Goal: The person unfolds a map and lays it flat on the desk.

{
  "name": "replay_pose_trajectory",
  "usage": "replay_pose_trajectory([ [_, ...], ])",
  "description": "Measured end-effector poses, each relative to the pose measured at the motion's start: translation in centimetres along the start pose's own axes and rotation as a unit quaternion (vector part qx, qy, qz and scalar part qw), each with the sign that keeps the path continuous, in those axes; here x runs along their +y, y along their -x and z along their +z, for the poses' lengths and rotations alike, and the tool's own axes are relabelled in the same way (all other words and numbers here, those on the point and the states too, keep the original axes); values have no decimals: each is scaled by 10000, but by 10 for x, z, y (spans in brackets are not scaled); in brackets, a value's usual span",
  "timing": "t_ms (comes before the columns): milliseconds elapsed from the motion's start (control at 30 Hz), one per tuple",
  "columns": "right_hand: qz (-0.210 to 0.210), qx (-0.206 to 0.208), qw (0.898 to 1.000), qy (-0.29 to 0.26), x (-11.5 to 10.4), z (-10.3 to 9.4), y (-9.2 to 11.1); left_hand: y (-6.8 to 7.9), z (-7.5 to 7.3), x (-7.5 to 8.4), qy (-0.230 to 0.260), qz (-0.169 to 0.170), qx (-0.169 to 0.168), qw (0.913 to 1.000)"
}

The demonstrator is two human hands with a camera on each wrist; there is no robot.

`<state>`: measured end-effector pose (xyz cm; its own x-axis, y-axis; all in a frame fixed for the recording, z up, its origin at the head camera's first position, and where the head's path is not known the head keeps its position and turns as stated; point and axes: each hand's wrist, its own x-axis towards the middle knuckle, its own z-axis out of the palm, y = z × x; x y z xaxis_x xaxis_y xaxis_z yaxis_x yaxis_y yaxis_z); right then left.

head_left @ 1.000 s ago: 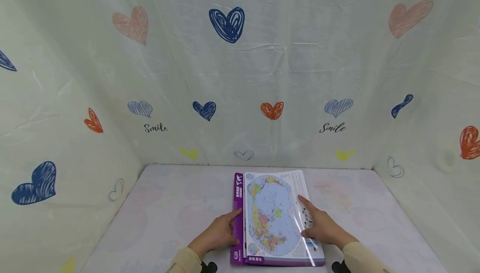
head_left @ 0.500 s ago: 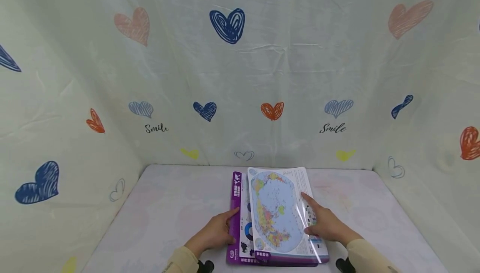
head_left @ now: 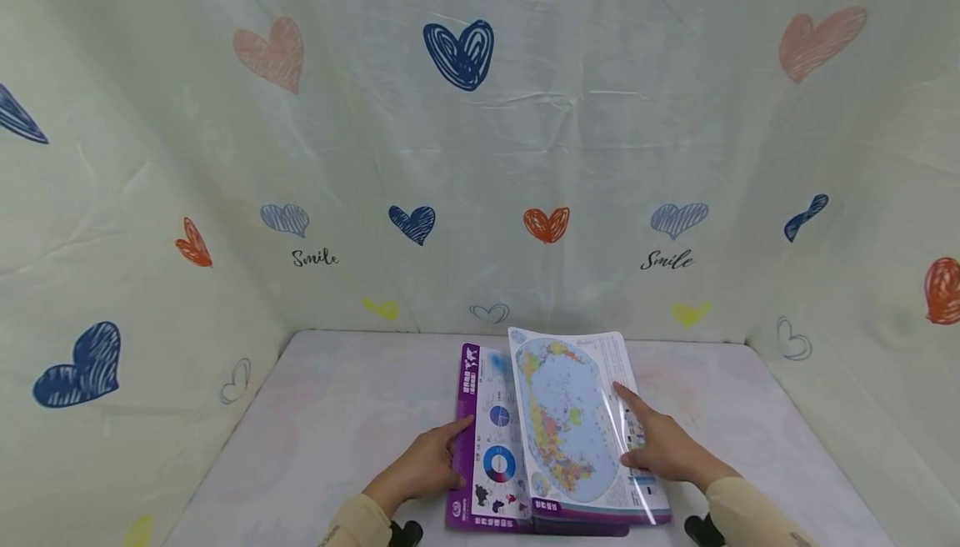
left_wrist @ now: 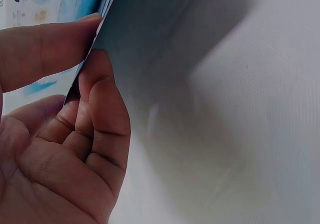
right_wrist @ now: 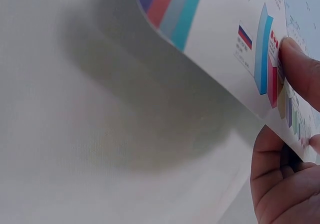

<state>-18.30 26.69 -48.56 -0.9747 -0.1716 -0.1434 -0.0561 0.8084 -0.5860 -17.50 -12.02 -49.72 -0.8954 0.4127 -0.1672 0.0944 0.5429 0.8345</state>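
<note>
A glossy world map sheet (head_left: 566,414) lies tilted over a purple-edged sheet (head_left: 498,414) printed with round charts. Its lower right side overlaps much of that sheet, and the covered part is hidden. With curled fingers under and the thumb on top, my left hand (head_left: 423,464) pinches the purple sheet's left edge. In the left wrist view the left hand (left_wrist: 75,149) grips that thin edge above the pale surface. My right hand (head_left: 667,447) pinches the map sheet's right edge. The right wrist view shows the right hand (right_wrist: 285,184) holding it, with flag and bar prints beside the thumb.
A pale table (head_left: 337,397) carries both sheets. A whitish curtain (head_left: 480,147) printed with hearts and "Smile" closes off the back and both sides. Dark round shapes sit by each cuff at the near edge.
The map sheet has slid right and slightly away with my right hand, uncovering the charts on the purple sheet. My left hand has drifted a little left with the purple sheet.
</note>
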Motion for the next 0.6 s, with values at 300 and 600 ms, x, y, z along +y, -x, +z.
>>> replay_pose_trajectory([
  [300,-30,37,9999,99,4,-11,4,5,-8,-4,-179,-58,41,9998],
  [600,-73,83,9997,204,10,-21,9,11,-19,-10,-473,-227,113,9986],
])
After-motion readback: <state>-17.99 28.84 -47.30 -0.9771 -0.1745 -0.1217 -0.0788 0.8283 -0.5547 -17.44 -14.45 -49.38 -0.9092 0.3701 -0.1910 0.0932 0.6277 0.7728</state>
